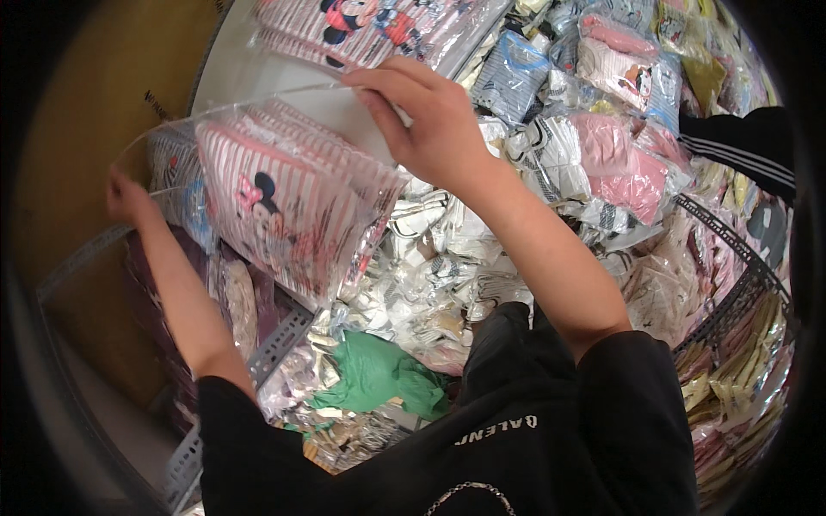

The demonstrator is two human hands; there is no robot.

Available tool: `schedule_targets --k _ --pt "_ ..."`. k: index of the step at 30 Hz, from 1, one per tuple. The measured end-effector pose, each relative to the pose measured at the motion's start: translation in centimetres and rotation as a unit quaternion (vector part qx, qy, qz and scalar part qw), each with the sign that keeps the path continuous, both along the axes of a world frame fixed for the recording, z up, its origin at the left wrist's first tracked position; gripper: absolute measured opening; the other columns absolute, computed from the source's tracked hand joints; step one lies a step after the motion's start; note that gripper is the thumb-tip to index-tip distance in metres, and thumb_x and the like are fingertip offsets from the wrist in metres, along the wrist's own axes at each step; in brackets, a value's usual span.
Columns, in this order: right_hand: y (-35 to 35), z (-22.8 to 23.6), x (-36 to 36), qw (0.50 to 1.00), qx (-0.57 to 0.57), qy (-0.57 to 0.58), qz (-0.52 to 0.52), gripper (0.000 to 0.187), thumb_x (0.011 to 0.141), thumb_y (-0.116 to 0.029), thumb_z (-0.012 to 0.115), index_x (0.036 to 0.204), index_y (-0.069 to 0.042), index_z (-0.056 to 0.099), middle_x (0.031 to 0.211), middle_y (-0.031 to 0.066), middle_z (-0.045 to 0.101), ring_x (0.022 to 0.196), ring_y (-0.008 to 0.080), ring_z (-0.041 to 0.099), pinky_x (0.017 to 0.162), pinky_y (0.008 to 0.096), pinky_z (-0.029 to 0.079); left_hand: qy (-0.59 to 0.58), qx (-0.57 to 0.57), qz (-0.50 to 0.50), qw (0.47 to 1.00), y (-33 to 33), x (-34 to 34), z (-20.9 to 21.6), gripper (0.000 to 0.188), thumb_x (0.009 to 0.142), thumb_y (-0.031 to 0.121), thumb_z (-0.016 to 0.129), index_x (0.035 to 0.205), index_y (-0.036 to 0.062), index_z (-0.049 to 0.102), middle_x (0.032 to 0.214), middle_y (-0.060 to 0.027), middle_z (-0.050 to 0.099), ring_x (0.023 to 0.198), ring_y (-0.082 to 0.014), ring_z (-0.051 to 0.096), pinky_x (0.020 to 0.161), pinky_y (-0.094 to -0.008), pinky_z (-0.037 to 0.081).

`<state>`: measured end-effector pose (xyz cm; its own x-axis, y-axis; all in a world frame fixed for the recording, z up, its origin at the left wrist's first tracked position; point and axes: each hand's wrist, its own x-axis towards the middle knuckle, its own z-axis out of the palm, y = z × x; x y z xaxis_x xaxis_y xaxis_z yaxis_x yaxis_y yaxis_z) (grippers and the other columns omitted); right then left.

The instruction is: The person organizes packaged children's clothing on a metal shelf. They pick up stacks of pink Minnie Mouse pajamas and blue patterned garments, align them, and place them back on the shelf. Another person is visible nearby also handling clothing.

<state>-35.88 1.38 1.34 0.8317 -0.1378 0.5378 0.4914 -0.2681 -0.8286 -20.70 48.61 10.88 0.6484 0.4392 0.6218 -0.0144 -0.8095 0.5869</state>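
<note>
A clear plastic bag (176, 163) hangs in front of me, stretched between my two hands. Inside it are folded pink-and-white striped garments (297, 206) with a cartoon mouse print. At the bag's upper left edge, my left hand (131, 199) is closed on the plastic. My right hand (426, 125) pinches the upper right corner between thumb and fingers. Just beyond, another bagged stack of striped garments (370, 30) lies on a pale surface (237, 73). Bagged grey-blue clothing (172, 163) shows beside and behind the held bag.
Piles of bagged clothes (551, 163) cover the floor ahead and to the right. A green plastic bag (379, 374) lies near my legs. Perforated metal shelf bars (280, 344) stand at left and right (727, 232). Another person's black sleeve or trouser leg (744, 150) reaches in at right.
</note>
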Motion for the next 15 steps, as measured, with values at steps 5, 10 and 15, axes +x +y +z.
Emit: schedule_targets --k 5,10,15 --pt "-2.6 2.0 -5.3 0.986 0.063 0.057 0.143 0.016 0.083 -0.008 0.071 0.098 -0.005 0.071 0.071 0.0082 0.061 0.056 0.0137 0.050 0.051 0.0265 0.037 -0.119 -0.423 -0.423 0.792 -7.8 -23.8 0.6 0.021 0.094 0.016 0.050 0.081 -0.0002 0.053 0.071 -0.0120 0.051 0.062 -0.0189 0.045 0.055 -0.0327 0.034" --pt "-5.6 -6.8 -7.6 0.875 -0.051 0.385 0.289 0.021 0.087 -0.022 0.069 0.084 -0.001 0.070 0.066 0.0098 0.061 0.058 0.0164 0.051 0.055 0.0320 0.040 0.198 -0.568 -0.272 0.751 -12.5 -45.0 -10.8 0.011 0.084 0.012 0.057 0.075 0.0047 0.057 0.065 0.0002 0.042 0.057 -0.0116 0.037 0.053 -0.0309 0.029" --pt "0.0 -9.5 -4.2 0.864 0.088 0.440 0.227 0.034 0.092 -0.032 0.056 0.087 0.001 0.064 0.080 0.0227 0.065 0.079 0.0391 0.065 0.073 0.0454 0.051 0.426 -0.492 0.022 0.759 -13.4 -47.2 -19.1 0.024 0.100 0.019 0.050 0.100 -0.0017 0.063 0.086 -0.0089 0.066 0.081 -0.0187 0.063 0.065 -0.0295 0.046"
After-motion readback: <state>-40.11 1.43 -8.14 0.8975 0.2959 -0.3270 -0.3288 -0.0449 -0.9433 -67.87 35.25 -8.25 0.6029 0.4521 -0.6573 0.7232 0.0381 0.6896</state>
